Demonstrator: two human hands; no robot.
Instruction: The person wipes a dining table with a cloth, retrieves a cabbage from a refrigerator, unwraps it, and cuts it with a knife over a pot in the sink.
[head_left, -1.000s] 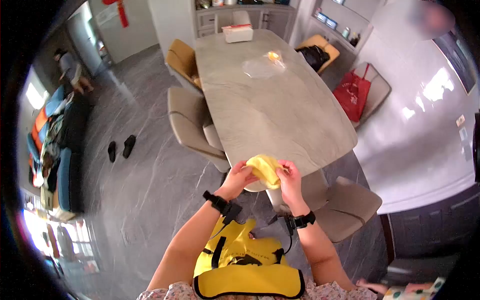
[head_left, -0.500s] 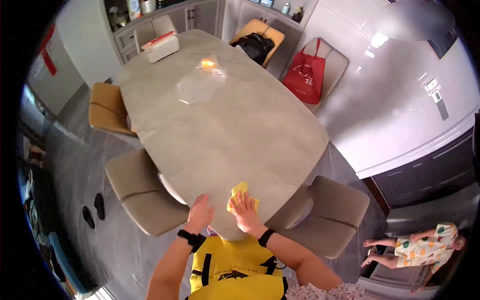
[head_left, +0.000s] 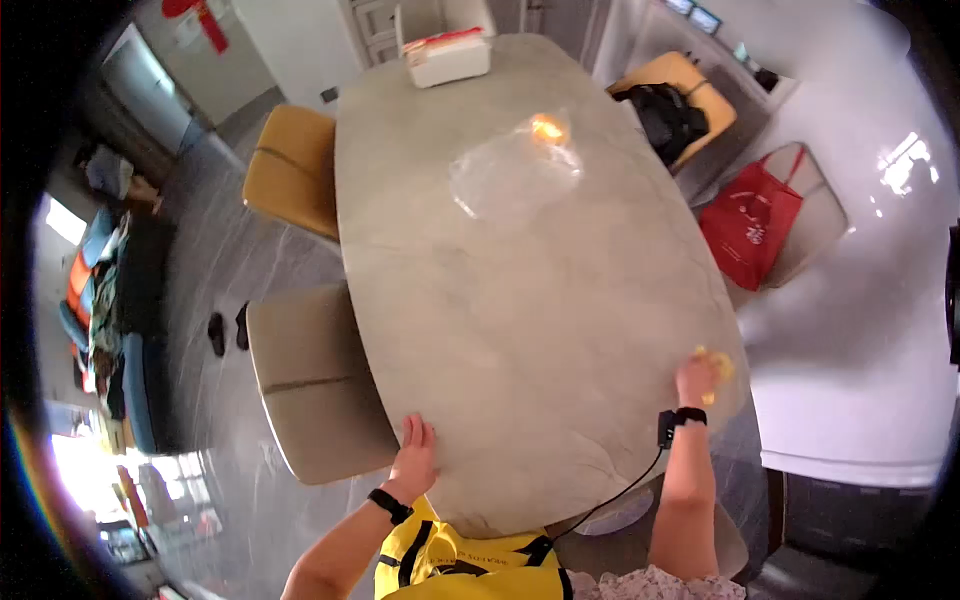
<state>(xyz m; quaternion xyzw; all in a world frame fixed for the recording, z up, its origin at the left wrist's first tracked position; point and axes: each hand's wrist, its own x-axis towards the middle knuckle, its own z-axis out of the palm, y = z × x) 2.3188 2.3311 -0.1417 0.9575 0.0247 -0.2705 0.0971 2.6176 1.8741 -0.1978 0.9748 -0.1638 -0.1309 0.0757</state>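
Observation:
My right hand point(head_left: 695, 382) is at the right edge of the table point(head_left: 530, 340), closed on a yellow cloth point(head_left: 722, 366) that shows around its fingers and presses against the tabletop. A black band and a small black box with a cable sit on that wrist. On the near left edge of the table rests my left hand point(head_left: 415, 456), fingers stretched out and holding nothing. It wears a black wristband too.
A clear plastic bag point(head_left: 515, 180) with something orange lies on the table's far half. Behind it stands a white box point(head_left: 448, 62). Chairs flank the table: orange point(head_left: 290, 170) and beige point(head_left: 318, 385) at left, one with a red bag point(head_left: 752, 225) at right.
My right hand has swept the yellow cloth rightward from the table's near end to its right edge. My left hand stays at the near left edge while the view has turned.

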